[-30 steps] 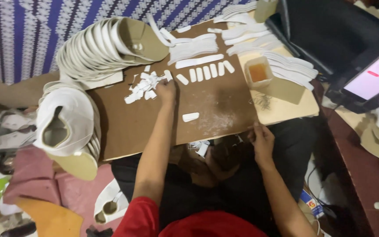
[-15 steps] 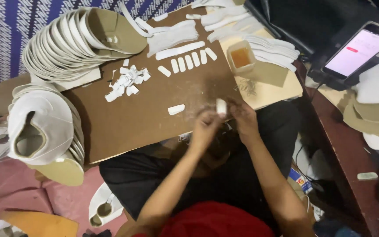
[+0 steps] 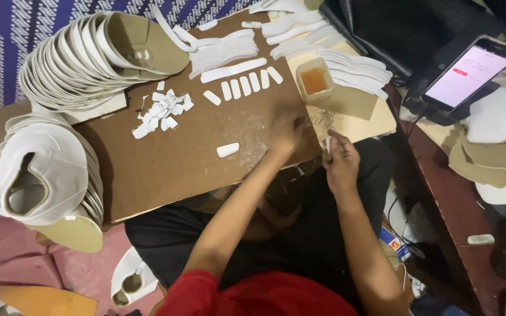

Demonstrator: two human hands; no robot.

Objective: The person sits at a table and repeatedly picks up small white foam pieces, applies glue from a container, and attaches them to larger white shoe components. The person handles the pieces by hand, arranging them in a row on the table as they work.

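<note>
I see my right hand (image 3: pixel 341 164) pinching a small white strip (image 3: pixel 327 144); my left hand (image 3: pixel 288 131) lies flat on the brown cardboard sheet (image 3: pixel 165 169). The small square cup (image 3: pixel 314 82) holds orange glue.

head cam | looks steeply down | close over brown board (image 3: pixel 165 158)

At ten o'clock we see fanned white shoe uppers (image 3: pixel 83 58); at two o'clock, a lit black smartphone (image 3: pixel 469 73).

Matt brown cardboard board (image 3: pixel 165 158), matt white strips (image 3: pixel 233 70) – cloth-like, translucent plastic cup (image 3: pixel 314 82), glossy phone (image 3: pixel 469 73)
</note>
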